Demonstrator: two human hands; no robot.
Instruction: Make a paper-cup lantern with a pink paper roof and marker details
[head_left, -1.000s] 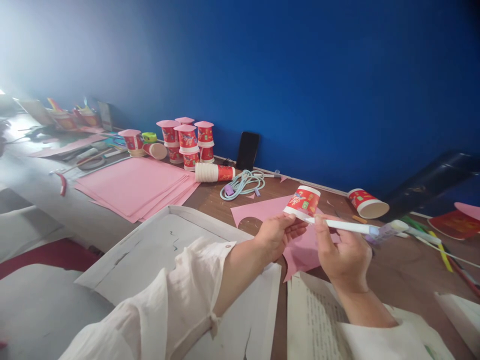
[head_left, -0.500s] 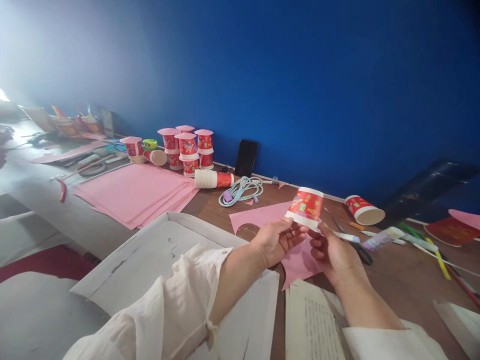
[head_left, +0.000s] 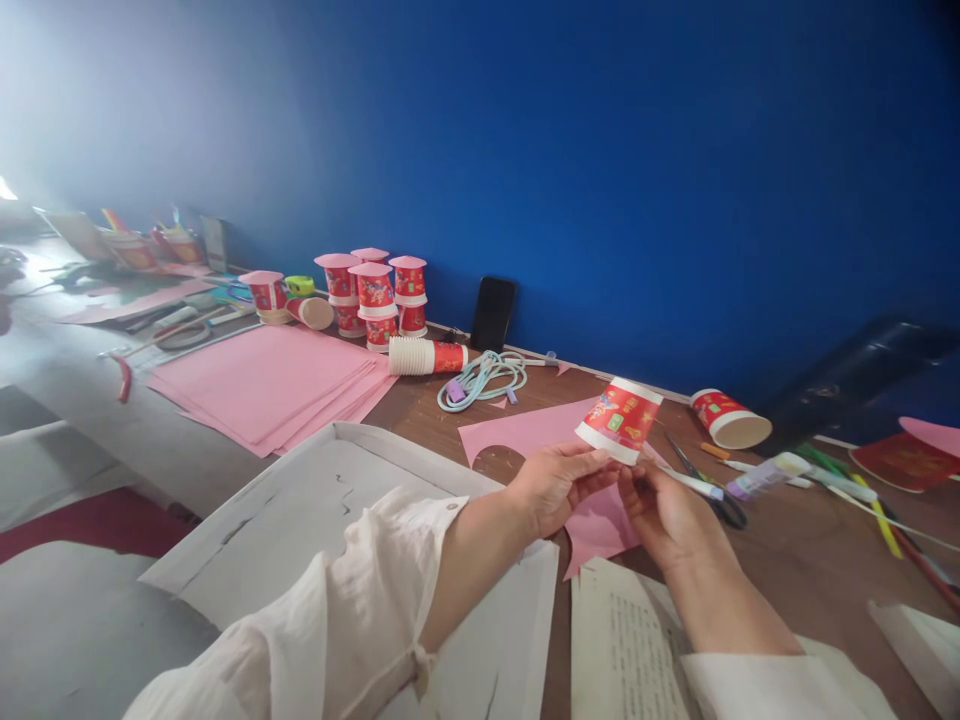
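A red printed paper cup [head_left: 621,418] is raised over the table, tilted, with a broad white band along its lower edge. My left hand [head_left: 559,483] is closed on that edge, thumb in front and fingers curled beneath. From the right, my right hand [head_left: 670,515] pinches the cup's lower edge with bent fingers. A white marker-like stick [head_left: 697,484] juts out past this hand; whether the fingers grip it is hidden. Under the cup lies a cut pink paper sheet [head_left: 517,432] with curved gaps. Dark-handled scissors [head_left: 726,508] rest just right of the right hand.
Stacked cups with pink discs [head_left: 375,290] stand by the blue wall, near nested cups [head_left: 427,357], a coiled cable [head_left: 487,382] and a phone [head_left: 493,312]. Pink sheets [head_left: 262,385] lie left. Another cup [head_left: 727,420] and a glue stick [head_left: 765,478] lie right.
The cup has shifted slightly right and tips more to the right. Both hands have moved a little with it, and the white stick has dipped slightly.
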